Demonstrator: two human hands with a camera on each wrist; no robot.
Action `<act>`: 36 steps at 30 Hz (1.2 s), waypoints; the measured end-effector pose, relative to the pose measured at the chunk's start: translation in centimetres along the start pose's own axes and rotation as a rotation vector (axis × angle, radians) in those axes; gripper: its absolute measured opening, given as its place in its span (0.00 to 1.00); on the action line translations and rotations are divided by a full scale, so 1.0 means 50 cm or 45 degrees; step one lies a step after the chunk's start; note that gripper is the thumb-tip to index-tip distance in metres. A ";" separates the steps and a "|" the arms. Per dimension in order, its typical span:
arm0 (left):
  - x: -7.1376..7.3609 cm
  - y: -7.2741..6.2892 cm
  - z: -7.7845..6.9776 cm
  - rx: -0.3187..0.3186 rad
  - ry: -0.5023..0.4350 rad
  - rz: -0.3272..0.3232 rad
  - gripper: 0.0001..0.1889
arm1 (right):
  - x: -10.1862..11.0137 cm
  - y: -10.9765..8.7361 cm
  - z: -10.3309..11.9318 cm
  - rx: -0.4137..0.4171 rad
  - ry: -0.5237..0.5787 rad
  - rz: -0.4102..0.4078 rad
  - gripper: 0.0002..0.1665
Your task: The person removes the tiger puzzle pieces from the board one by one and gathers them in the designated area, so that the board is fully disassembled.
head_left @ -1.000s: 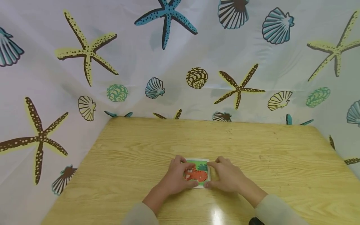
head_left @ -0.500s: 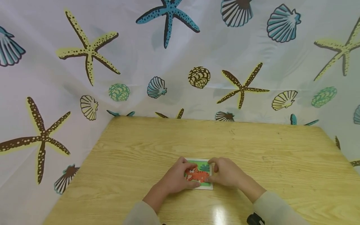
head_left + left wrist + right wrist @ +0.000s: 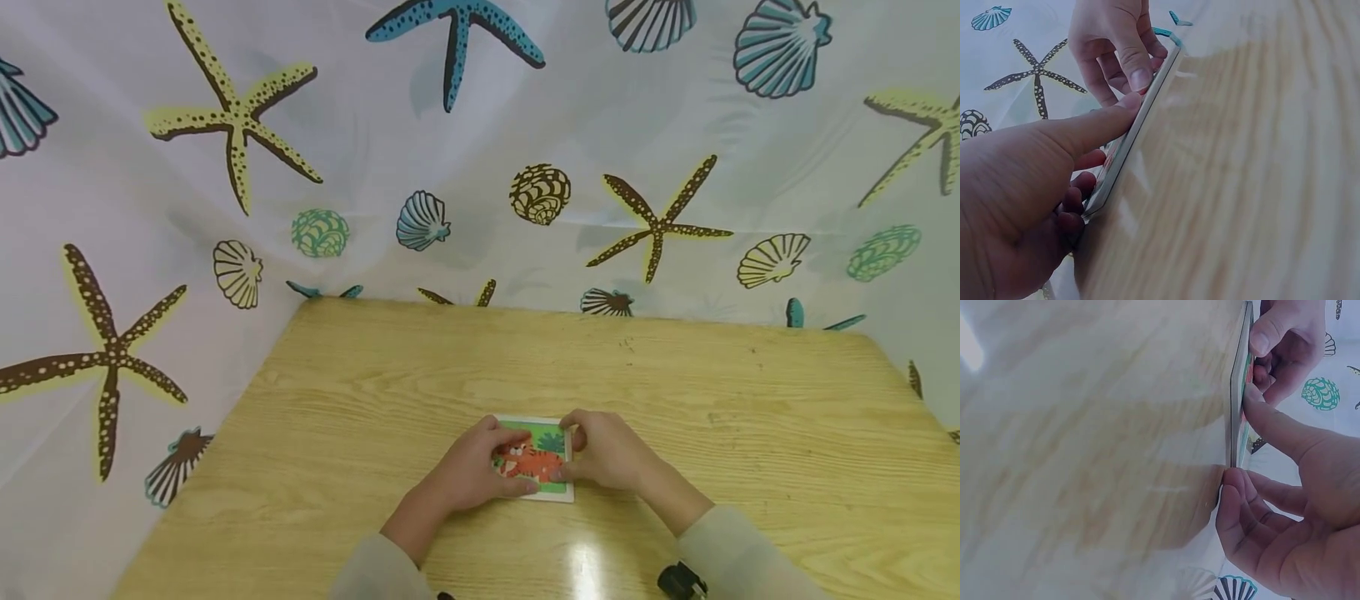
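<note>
A small flat board [image 3: 538, 463] with a white border and an orange tiger on green lies on the wooden table. My left hand [image 3: 471, 468] holds its left side, index finger and thumb over the picture. At the opposite edge, my right hand [image 3: 611, 454] grips the board, its thumb on the tiger and its other fingers curled at the rim. The left wrist view shows the board's near edge [image 3: 1124, 150] low against the table, with a thumb on its face. In the right wrist view, fingertips touch the board's corner, below the thumb.
The wooden table [image 3: 375, 375] extends around the board on all sides. A white cloth [image 3: 465, 150] printed with starfish and shells hangs behind it and along both sides. A black object [image 3: 681, 581] sits by the right sleeve.
My right thumb has moved up from the board's lower right corner onto the tiger, and the right fingers have curled in. The left hand keeps its hold. The head view has shifted slightly.
</note>
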State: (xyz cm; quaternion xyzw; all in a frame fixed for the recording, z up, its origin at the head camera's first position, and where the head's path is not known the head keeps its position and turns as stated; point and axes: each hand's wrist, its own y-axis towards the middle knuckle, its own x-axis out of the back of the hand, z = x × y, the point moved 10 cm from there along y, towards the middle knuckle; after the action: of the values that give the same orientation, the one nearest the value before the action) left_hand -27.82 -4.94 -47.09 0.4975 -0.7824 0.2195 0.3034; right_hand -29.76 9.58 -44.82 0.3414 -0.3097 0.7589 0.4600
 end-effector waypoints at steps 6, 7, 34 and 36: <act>0.008 0.009 -0.002 -0.024 0.007 -0.022 0.38 | 0.015 0.005 0.007 0.018 -0.016 -0.002 0.36; 0.010 0.011 -0.004 -0.024 0.011 -0.024 0.38 | 0.018 0.007 0.009 0.019 -0.012 -0.004 0.36; 0.001 0.001 -0.007 0.036 0.088 -0.058 0.31 | -0.005 0.023 -0.010 -0.162 0.093 0.008 0.30; 0.001 0.001 -0.010 0.027 0.091 -0.060 0.31 | -0.004 0.021 -0.010 -0.161 0.091 0.013 0.30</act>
State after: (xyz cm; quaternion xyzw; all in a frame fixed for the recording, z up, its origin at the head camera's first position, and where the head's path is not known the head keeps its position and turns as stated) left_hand -27.77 -4.62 -46.72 0.5111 -0.7567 0.2382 0.3310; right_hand -30.77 9.47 -45.42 0.2827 -0.3422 0.7520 0.4873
